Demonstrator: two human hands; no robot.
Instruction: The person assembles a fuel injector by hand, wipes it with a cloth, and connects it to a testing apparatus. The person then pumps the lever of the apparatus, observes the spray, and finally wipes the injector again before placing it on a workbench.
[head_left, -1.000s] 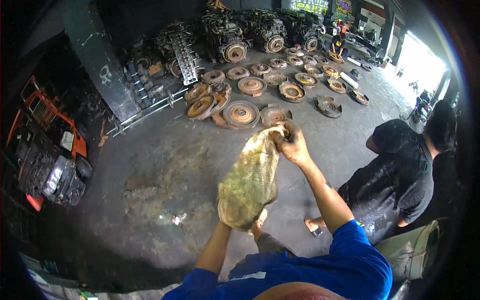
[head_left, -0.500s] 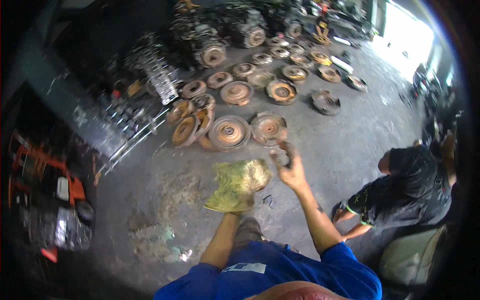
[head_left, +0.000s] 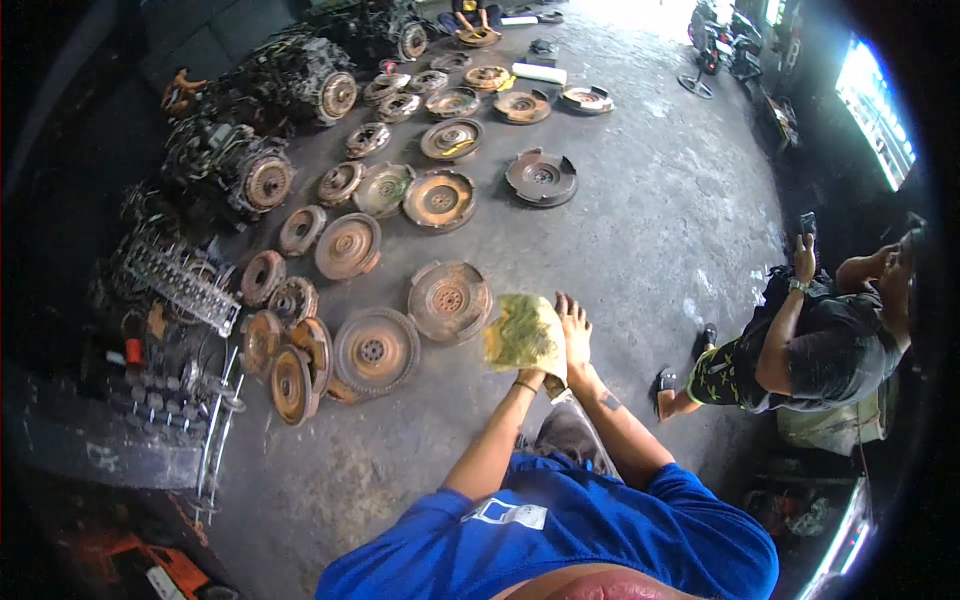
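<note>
A stained yellow cloth [head_left: 525, 335] covers most of my left hand [head_left: 533, 378], which holds it in front of my body. The fingers under the cloth are hidden. Against the cloth's right edge lies my right hand [head_left: 576, 335], its back showing and its fingers stretched out and a little apart. Just beyond the cloth, a rusty round flywheel [head_left: 450, 300] rests flat on the floor. A toothed flywheel [head_left: 376, 352] lies to its left, apart from both hands.
Several more rusty discs, one of them a dark flywheel [head_left: 541, 178], spread across the concrete floor [head_left: 650, 190]. Engines [head_left: 250, 175] line the far left. At right a person in dark clothes [head_left: 835, 350] holds up a phone [head_left: 808, 225]. Another person [head_left: 470, 18] sits far back.
My right hand has come in from the right, turned, and met the cloth. The cloth in my left hand has shifted rightward. My view has swung right, and the nearby person has raised a phone.
</note>
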